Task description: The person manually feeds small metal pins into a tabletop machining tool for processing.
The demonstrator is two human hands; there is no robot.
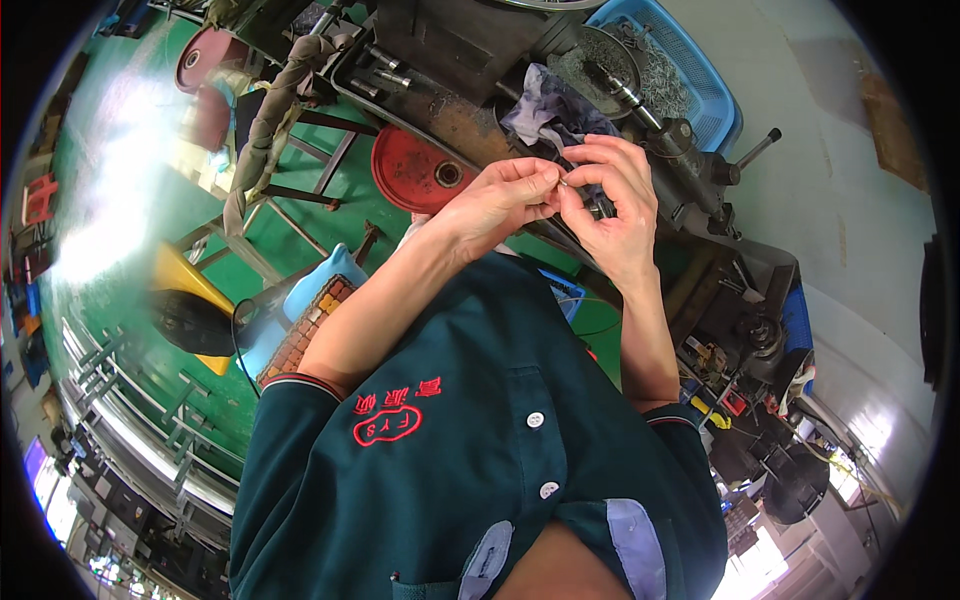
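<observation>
My left hand (508, 197) and my right hand (622, 218) meet in front of my chest, above the edge of a dark metal machine. Thumb and forefinger of each are pinched together at one spot. Between the fingertips shows a sliver of a tiny, shiny part (563, 183), too small to name and mostly covered. The other fingers of my right hand are loosely curled and raised. Just beyond the hands, a stained grey-and-white cloth (545, 108) lies crumpled on the machine. To its right is a metal spindle (640, 105) with a lever.
A blue plastic basket (715, 95) with many small metal pieces stands at the far right. Metal rods (388, 68) lie on the machine's tray at the back left. Below it is a red drum (408, 172). A blue and brown seat (318, 310) is by my left arm.
</observation>
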